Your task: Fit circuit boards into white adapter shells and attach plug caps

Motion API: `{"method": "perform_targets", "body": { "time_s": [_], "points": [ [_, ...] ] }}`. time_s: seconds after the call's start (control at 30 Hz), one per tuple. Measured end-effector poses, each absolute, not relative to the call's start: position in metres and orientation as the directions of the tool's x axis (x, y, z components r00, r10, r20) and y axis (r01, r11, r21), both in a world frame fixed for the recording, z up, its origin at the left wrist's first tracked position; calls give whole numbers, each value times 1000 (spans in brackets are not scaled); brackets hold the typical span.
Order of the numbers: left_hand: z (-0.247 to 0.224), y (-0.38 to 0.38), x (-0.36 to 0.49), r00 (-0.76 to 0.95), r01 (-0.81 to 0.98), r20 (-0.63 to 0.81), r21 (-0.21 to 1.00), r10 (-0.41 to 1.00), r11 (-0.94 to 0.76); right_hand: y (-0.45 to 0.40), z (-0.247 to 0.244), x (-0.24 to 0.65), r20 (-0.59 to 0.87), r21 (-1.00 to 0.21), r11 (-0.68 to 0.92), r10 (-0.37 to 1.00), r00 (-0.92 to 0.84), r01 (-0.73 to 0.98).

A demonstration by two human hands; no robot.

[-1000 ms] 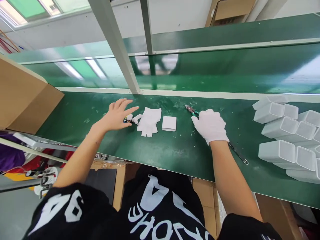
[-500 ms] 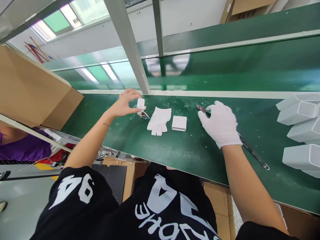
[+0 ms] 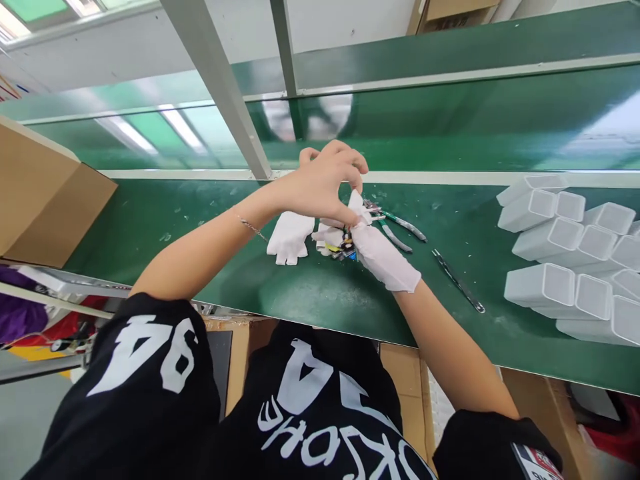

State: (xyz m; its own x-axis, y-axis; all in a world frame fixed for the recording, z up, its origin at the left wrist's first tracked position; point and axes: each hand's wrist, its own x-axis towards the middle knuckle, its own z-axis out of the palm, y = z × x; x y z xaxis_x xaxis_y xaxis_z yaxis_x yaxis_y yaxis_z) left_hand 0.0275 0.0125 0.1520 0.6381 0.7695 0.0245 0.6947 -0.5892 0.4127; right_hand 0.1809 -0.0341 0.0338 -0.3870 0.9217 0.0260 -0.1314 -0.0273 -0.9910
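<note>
My left hand (image 3: 325,183) is bare and curled, its thumb and forefinger closed around a small white tip; whether that is a glove finger or a separate piece I cannot tell. My right hand (image 3: 383,257), in a white glove, meets it from the lower right. At its closed fingers shows a small bundle with yellow, black and blue parts (image 3: 345,248), partly hidden by white cloth or fingers. To the left, a spare white glove (image 3: 291,238) lies flat on the green table. Pliers with green-grey handles (image 3: 403,230) lie just behind the right hand. Tweezers (image 3: 457,281) rest farther right.
Several translucent white plastic containers (image 3: 540,287) stand grouped on the right. A large cardboard box (image 3: 50,193) is at the left. Behind the work surface rises a grey metal post (image 3: 220,87). Another cardboard box (image 3: 455,10) sits on the far shelf.
My left hand has moved right and my right hand left, so they now meet. The right hand has come off the pliers. The square white piece no longer shows separately. The view has turned right.
</note>
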Motion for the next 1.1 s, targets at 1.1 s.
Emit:
{"method": "perform_targets", "body": {
  "time_s": [1.1],
  "points": [
    [36, -46, -13, 510, 232, 378, 804, 773, -547, -59, 65, 214, 352, -933, 360, 918, -184, 16]
  ]
}}
